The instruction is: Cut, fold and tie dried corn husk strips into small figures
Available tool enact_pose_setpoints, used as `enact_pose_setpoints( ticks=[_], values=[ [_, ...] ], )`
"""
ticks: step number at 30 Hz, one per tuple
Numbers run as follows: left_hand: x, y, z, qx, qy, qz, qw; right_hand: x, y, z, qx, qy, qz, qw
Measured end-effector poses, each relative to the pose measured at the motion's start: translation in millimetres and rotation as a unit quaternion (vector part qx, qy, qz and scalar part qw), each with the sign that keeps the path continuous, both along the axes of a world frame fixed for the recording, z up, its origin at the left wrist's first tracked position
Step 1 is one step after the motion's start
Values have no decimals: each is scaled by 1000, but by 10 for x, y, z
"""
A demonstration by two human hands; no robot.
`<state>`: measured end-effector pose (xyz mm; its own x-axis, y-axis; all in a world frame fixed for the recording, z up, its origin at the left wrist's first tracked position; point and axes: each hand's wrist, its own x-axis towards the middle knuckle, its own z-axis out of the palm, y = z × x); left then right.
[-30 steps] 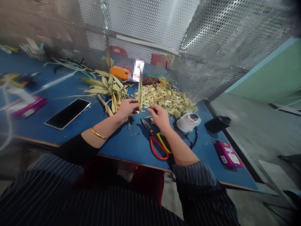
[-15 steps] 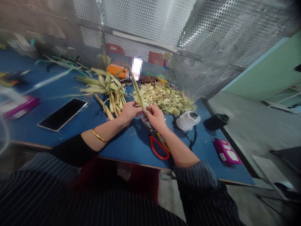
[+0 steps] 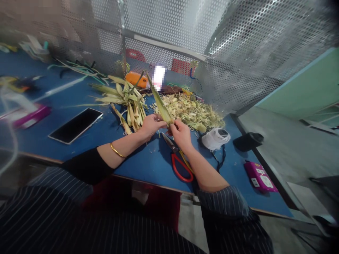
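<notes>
Between my two hands is a long green corn husk [image 3: 162, 106], its wide end toward me and its narrow tip pointing away. My left hand [image 3: 153, 126] pinches the near end from the left. On the right side of that same end, my right hand [image 3: 182, 134] grips it with thumb and fingers closed. Scissors with red handles [image 3: 182, 168] lie on the table just below my right hand, blades toward the husk. A bundle of corn husks [image 3: 131, 106] lies beyond my left hand, and a heap of shredded husk [image 3: 193, 111] beyond my right.
The blue table [image 3: 140, 160] also holds a phone [image 3: 76, 126], a white spool of thread [image 3: 215, 139], a black cylinder [image 3: 248, 141] and a purple packet [image 3: 260, 177]. An orange packet [image 3: 137, 79] sits at the back, before a perforated metal screen [image 3: 169, 24].
The husk has been spread wider between my fingers and its broad face now shows. My right hand has shifted slightly, uncovering more of the scissor blades. The whole view has shifted a little.
</notes>
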<state>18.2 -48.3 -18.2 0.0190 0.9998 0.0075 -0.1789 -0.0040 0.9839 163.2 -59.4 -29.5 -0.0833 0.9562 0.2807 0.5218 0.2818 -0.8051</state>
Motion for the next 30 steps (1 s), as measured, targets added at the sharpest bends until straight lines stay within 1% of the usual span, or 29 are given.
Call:
enact_pose_setpoints(
  ticks=[2, 4, 6, 7, 8, 9, 10, 11, 12, 13, 14, 15, 16, 18, 21, 23, 26, 27, 28, 30],
  values=[
    [7, -4, -13, 22, 11, -26, 999, 16, 2, 6, 9, 15, -27, 999],
    [7, -29, -15, 38, 43, -50, 997, 65, 11, 38, 36, 6, -61, 997],
    [-7, -75, 0, 82, 126, -50, 987, 144, 35, 89, 87, -46, -106, 989],
    [-23, -100, 15, 121, 183, -36, 975, 190, 49, 117, 122, -87, -128, 980],
    [-44, -123, 37, 182, 248, -8, 951, 233, 64, 145, 159, -134, -146, 967],
    [-72, -141, 65, 251, 311, 27, 916, 271, 75, 169, 192, -182, -157, 951],
    [-106, -149, 98, 315, 363, 74, 874, 300, 81, 189, 218, -228, -158, 936],
    [-144, -148, 135, 384, 393, 101, 829, 320, 81, 205, 233, -266, -149, 923],
    [-186, -137, 172, 436, 422, 109, 787, 329, 76, 216, 240, -296, -132, 915],
    [-227, -117, 208, 468, 450, 115, 752, 329, 65, 223, 243, -318, -112, 910],
    [-267, -93, 240, 480, 484, 113, 723, 321, 52, 226, 247, -330, -94, 906],
    [-301, -66, 266, 473, 517, 110, 705, 309, 38, 226, 250, -334, -81, 905],
    [-329, -42, 286, 457, 548, 98, 693, 296, 27, 222, 254, -332, -74, 905],
    [-362, -10, 307, 401, 596, 66, 693, 269, 16, 209, 258, -314, -76, 911],
    [-368, -9, 319, 338, 618, 47, 708, 248, 36, 197, 248, -266, -75, 929],
    [-370, -16, 327, 311, 619, 60, 719, 254, 51, 232, 224, -223, -61, 947],
    [-400, 3, 344, 266, 615, 96, 736, 308, 4, 388, 165, -167, -57, 970],
    [-418, 18, 349, 253, 612, 110, 741, 338, -43, 459, 142, -167, -61, 974],
    [-438, 35, 353, 242, 609, 124, 745, 373, -109, 528, 119, -191, -56, 973],
    [-476, 69, 357, 226, 602, 145, 752, 448, -285, 633, 52, -294, -9, 954]
  ],
)
